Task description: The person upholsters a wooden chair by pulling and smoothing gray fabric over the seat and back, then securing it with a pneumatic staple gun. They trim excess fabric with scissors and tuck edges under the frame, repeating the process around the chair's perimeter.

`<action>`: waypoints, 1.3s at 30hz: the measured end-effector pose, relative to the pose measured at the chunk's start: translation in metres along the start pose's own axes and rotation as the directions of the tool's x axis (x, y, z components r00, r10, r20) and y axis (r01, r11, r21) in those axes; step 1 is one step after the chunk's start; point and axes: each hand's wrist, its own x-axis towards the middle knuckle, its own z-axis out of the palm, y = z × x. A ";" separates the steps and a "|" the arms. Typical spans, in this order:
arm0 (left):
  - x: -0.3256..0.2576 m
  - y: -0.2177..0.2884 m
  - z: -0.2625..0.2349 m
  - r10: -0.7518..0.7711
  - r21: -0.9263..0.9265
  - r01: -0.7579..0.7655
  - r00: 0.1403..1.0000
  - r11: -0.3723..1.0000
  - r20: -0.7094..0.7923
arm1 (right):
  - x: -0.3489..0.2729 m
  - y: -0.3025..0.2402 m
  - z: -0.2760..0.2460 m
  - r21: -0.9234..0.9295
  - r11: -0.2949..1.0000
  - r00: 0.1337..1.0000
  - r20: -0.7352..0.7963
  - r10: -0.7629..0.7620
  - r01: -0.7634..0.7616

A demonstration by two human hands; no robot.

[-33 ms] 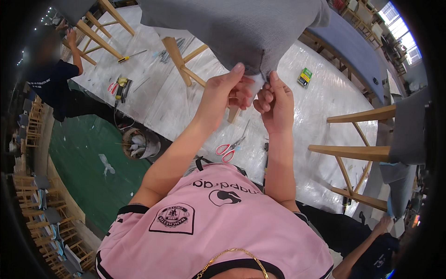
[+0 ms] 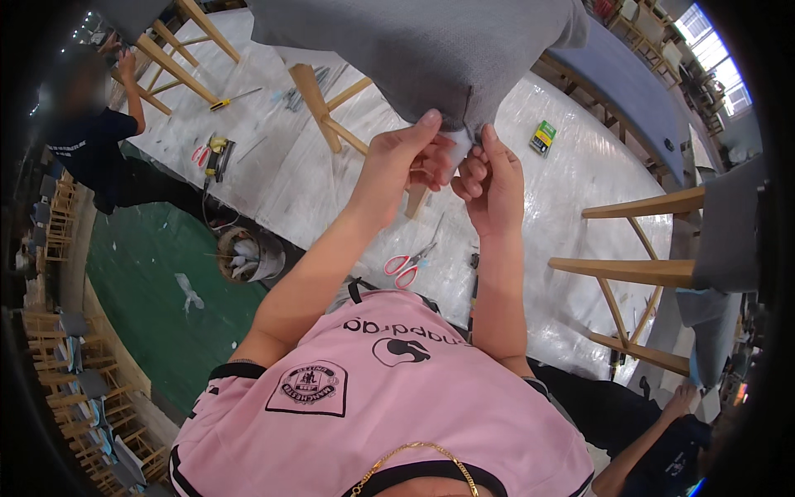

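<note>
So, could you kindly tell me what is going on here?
Someone in a pink shirt is handling grey fabric covering a wooden-legged piece of furniture. The right hand pinches it near the seam; the left hand is at its edge, its grip unclear. Red-handled scissors lie on the plastic-covered table. Another person is at far left.

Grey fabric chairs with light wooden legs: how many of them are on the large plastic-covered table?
3: the first chair at top centre, touched by the left hand and right hand; the second chair at upper left; the third chair at right. Others may hide behind the first.
</note>
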 end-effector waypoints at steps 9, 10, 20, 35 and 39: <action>0.012 0.019 -0.008 -0.070 -0.057 0.076 0.992 0.995 0.108 | 0.010 0.002 0.012 -0.018 1.000 0.987 0.158 -0.007 0.010; 0.013 0.025 -0.008 -0.103 -0.104 0.117 0.986 0.988 0.132 | 0.011 0.001 0.013 -0.045 0.999 0.986 0.164 -0.013 0.021; 0.014 0.004 -0.023 0.042 0.189 -0.067 0.990 0.980 0.135 | 0.018 0.024 0.005 -0.142 0.974 0.970 0.197 -0.145 0.175; 0.002 -0.028 -0.046 0.135 0.306 -0.163 0.985 0.938 0.111 | 0.018 0.084 -0.008 -0.039 0.946 0.919 0.252 -0.303 0.322; 0.023 -0.046 -0.062 0.484 0.462 -0.437 0.875 0.772 0.019 | 0.021 0.083 -0.001 -0.050 0.958 0.944 0.192 -0.270 0.284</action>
